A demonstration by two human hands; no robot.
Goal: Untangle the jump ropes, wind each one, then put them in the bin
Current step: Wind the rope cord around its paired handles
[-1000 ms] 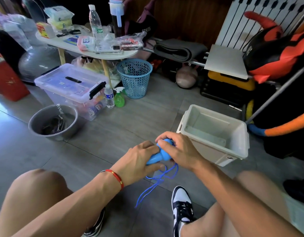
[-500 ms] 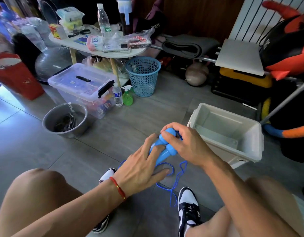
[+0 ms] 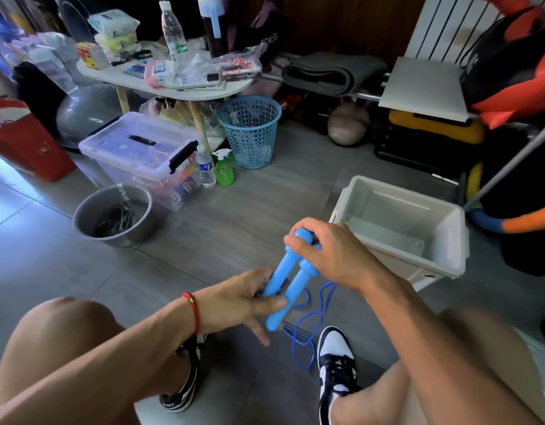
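Over a grey floor (image 3: pixel 203 240), two blue handles (image 3: pixel 288 279) side by side, tops pinched in right hand (image 3: pixel 332 256), bottoms gripped by left hand (image 3: pixel 243 302), cord (image 3: pixel 308 342) dangling, bin (image 3: pixel 449 240) right.

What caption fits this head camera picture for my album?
Both hands, left and right, hold blue jump rope handles beside an empty white bin.

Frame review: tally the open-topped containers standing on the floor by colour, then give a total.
White plastic bin: 1
Blue mesh wastebasket: 1
Grey metal bucket: 1
Total: 3
The clear lidded storage box is closed, so not counted.
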